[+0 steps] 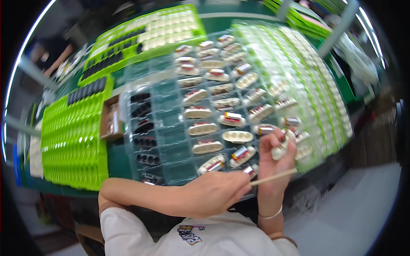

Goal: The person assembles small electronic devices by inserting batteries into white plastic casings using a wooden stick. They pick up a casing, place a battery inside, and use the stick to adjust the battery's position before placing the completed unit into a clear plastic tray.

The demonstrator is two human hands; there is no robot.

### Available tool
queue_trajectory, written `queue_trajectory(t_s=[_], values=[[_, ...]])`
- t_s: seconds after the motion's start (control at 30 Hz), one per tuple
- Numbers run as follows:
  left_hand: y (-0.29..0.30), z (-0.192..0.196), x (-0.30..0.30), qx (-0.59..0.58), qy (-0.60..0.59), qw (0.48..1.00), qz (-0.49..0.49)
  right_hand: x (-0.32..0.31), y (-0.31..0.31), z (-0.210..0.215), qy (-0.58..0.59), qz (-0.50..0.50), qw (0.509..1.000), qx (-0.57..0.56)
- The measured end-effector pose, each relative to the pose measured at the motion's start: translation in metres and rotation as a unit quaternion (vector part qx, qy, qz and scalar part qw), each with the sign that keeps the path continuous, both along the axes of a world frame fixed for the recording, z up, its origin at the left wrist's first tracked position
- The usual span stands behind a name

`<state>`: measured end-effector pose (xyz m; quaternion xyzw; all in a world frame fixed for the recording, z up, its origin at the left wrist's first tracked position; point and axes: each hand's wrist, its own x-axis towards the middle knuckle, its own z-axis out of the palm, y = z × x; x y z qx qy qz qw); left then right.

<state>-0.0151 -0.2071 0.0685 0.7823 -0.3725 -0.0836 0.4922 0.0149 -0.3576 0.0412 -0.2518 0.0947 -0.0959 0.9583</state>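
Note:
My left hand (220, 193) is closed in a fist around a thin wooden stick (275, 176), whose free end crosses in front of my right palm. Raised above the parts, my right hand (275, 164) pinches a small cream-white plastic piece (282, 148) between thumb and fingers; its exact kind is blurred. Beneath and beyond both hands, a clear compartment tray (171, 123) carries rows of cream oval shells. One shell (237, 136) shows a row of round hollows, while another shell (232, 119) bears a silver, red and yellow part.
Black pieces (144, 126) fill the clear tray's left column. Green trays stand at left (74, 136) and far back (149, 38), holding black and cream pieces. A small cardboard box (113, 118) sits between. Plastic-covered green trays (311, 94) lie at right. Another person (53, 53) is at far left.

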Motion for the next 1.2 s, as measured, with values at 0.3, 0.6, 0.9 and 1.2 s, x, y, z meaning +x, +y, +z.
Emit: queue_trajectory(t_s=[0.3,0.6,0.9,1.2], values=[[-0.005,-0.004,-0.003,0.025,0.226,0.974,0.003,-0.002,0.014,0.033,-0.011,-0.016,0.999,-0.032],[-0.002,-0.016,-0.007,-0.029,0.233,0.972,0.008,0.001,0.018,0.033,-0.053,-0.020,0.998,0.001],[-0.002,-0.017,-0.006,-0.049,0.232,0.971,0.024,0.003,0.026,0.042,-0.016,-0.046,0.997,-0.064],[-0.003,-0.014,-0.006,-0.060,0.231,0.971,0.024,0.002,0.026,0.042,-0.024,-0.056,0.996,-0.067]])
